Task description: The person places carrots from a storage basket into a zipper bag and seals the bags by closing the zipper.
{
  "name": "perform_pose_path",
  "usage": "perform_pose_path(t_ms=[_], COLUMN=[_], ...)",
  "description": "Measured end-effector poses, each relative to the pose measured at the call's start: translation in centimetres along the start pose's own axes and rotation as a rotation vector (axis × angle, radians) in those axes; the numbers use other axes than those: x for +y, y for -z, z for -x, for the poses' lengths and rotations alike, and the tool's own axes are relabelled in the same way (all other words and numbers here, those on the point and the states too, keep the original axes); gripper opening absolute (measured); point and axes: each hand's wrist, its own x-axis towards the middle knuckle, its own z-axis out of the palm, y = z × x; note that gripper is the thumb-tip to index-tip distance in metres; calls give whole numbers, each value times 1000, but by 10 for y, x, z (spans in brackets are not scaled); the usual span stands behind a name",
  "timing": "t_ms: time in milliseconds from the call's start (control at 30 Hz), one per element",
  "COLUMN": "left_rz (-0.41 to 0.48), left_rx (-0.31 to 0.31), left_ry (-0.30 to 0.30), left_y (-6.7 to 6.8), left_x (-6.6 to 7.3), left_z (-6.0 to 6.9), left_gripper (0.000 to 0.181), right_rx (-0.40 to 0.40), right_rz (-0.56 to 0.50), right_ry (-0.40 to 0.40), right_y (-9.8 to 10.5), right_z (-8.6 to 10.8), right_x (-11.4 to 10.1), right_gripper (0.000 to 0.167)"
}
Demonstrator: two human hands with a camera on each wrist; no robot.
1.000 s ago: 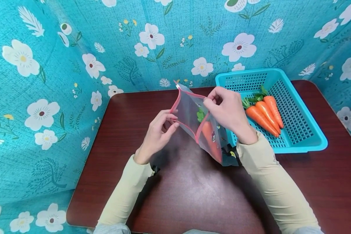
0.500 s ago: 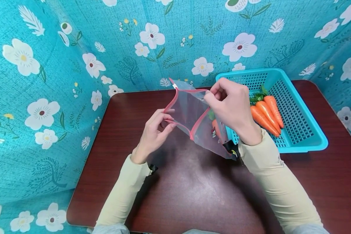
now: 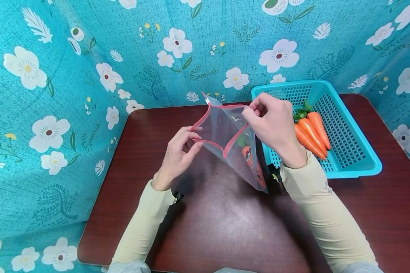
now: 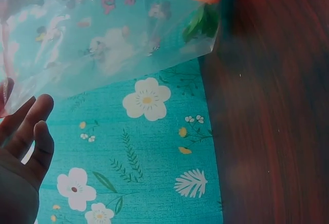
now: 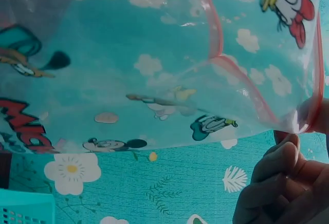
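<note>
A clear zip bag [image 3: 214,127] with a red zipper edge and cartoon prints hangs tilted over the table, its mouth spread wide. My left hand [image 3: 178,154] holds the left side of the red edge between thumb and fingers. On the opposite side, my right hand [image 3: 272,123] pinches the edge, as the right wrist view also shows at the bag's corner [image 5: 290,124]. Inside the bag lies a carrot [image 3: 247,154], seen blurred through the plastic; its green top [image 4: 203,23] shows in the left wrist view. The white zipper slider [image 3: 207,101] sits at the far corner.
A turquoise plastic basket [image 3: 372,165] stands at the right of the dark red table [image 3: 225,227]. Several orange carrots [image 3: 312,133] with green tops lie in it, partly behind my right hand. A flowered turquoise cloth [image 3: 133,45] hangs behind and to the left.
My hands have moved apart, the left to the left, the right up and right, and the mouth has widened. The bag's lower end swung right and up, then back down.
</note>
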Motion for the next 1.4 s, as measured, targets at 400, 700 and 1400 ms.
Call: perform_pose_path(t_ms=[400,700,1400], left_rz=[-33,-39,-99], left_rx=[11,11,-119], left_ry=[18,25,131], left_y=[5,8,2], left_x=[-4,-5,-13], left_z=[-3,-5,2], left_gripper=[18,21,21], right_rx=[-108,-167,-501], right_rz=[62,88,202], right_ry=[-73,-107,-166], right_y=[-6,-12,-18], right_z=[4,7,11], right_x=[16,27,50], right_gripper=[17,16,20])
